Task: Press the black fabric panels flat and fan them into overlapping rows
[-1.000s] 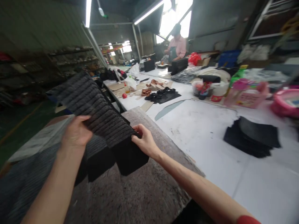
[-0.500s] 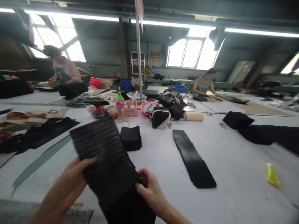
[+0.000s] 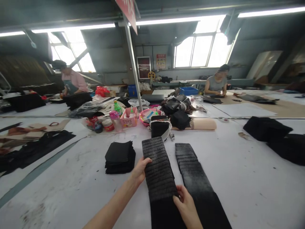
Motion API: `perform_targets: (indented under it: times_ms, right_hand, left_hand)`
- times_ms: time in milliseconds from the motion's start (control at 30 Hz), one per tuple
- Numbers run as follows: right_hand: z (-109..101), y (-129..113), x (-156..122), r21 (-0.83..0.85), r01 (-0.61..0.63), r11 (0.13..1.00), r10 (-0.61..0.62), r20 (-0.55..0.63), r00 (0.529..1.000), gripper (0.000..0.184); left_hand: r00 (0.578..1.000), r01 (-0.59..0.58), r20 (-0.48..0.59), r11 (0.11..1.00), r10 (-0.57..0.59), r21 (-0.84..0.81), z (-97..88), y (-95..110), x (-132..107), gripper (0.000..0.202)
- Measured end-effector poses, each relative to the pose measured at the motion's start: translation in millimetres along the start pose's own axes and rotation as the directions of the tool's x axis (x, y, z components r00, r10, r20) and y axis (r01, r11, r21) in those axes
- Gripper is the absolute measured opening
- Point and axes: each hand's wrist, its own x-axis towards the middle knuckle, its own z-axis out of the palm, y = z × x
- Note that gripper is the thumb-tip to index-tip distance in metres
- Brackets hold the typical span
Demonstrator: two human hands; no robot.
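Note:
A long fanned row of overlapping black fabric pieces [image 3: 158, 173] lies between my hands, low over the white table or on it; I cannot tell which. My left hand [image 3: 141, 170] grips its left edge, thumb on top. On the right edge, farther down, my right hand [image 3: 187, 205] pinches the pieces between thumb and fingers. Just to the right, a second fanned row of black pieces [image 3: 195, 175] rests on the table, its near end cut off by the frame. Left of my left hand sits a squarish stack of black pieces [image 3: 119, 157].
Beyond the rows stand a small black-and-white bag [image 3: 160, 127], a pink basin [image 3: 144, 117], a pink box [image 3: 129, 117] and a tan roll [image 3: 202, 124]. Black bundles [image 3: 267, 128] lie right, dark material [image 3: 45, 146] left. A metal pole [image 3: 133, 60] rises behind. Two people work at far tables.
My hands have brought the fanned black pieces rightward and down, beside the other row. The view has shifted, and the yellow tube at the right is out of frame.

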Motion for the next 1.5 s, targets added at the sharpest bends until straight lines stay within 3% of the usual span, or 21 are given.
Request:
perform_targets:
  times_ms: [200,333,567,667,800,933,1067,1167,1233,1300,1367,1400,1433,1500]
  right_hand:
    - [10,28,19,-0.052,-0.054,0.997,0.053,-0.016,0.998,0.038]
    - [14,30,16,-0.117,-0.03,0.993,0.021,-0.074,0.997,0.053]
    - [19,20,12,-0.27,-0.054,0.961,0.021,-0.126,0.992,0.058]
    - [22,17,12,-0.387,-0.059,0.92,-0.011,-0.176,0.984,0.056]
    - [27,15,12,-0.489,-0.061,0.87,-0.05,-0.211,0.976,0.053]
    - [30,14,12,-0.544,-0.069,0.836,-0.074,-0.237,0.969,0.048]
    - [31,14,11,-0.606,-0.046,0.794,-0.143,-0.26,0.955,0.045]
    - [32,17,13,-0.609,-0.005,0.793,-0.204,-0.274,0.94,0.041]
    - [32,20,15,-0.599,0.037,0.8,-0.234,-0.255,0.938,0.039]
    - [33,20,16,-0.587,0.077,0.806,-0.254,-0.226,0.94,0.037]
    - [32,16,13,-0.598,0.142,0.789,-0.313,-0.192,0.93,0.036]
    - [32,12,9,-0.626,0.193,0.756,-0.372,-0.168,0.913,0.036]
    - [31,8,4,-0.667,0.249,0.702,-0.44,-0.132,0.888,0.035]
    - [29,0,-12,-0.747,0.367,0.555,-0.548,0.005,0.837,0.03]
  left_hand:
    - [0.999,0.042,-0.038,0.992,-0.038,0.122,-10.5,-11,33,0.026]
    - [0.998,-0.011,-0.053,0.967,0.026,0.255,-9.4,-15,40,0.03]
    - [0.966,-0.091,-0.135,0.776,0.223,0.624,-19.7,-1,40,0.066]
    - [0.97,-0.078,-0.107,0.699,0.217,0.711,-28.2,6,44,0.047]
    - [0.995,-0.044,-0.031,0.669,0.1,0.742,-32.4,11,49,0.023]
    - [0.999,-0.035,0.038,0.672,0.011,0.739,-34.6,20,52,0.028]
    - [0.995,-0.091,0.09,0.627,0.033,0.774,-42.2,38,45,0.029]
    - [0.984,-0.176,0.155,0.551,0.086,0.816,-54.5,49,10,0.029]
    - [0.973,-0.225,0.215,0.494,0.079,0.84,-68.5,50,-34,0.025]
    - [0.96,-0.256,0.281,0.418,0.002,0.871,-89.0,42,-90,0.019]
    - [0.897,-0.417,0.423,0.068,-0.127,0.906,-116.7,25,-147,0.026]
    - [0.899,-0.432,0.419,-0.109,-0.127,0.895,-132.9,15,-173,0.037]
    - [0.911,-0.411,0.393,-0.265,-0.122,0.872,-150.0,4,-196,0.048]
    - [0.958,-0.258,0.287,-0.503,-0.021,0.825,-184.3,-16,-231,0.057]
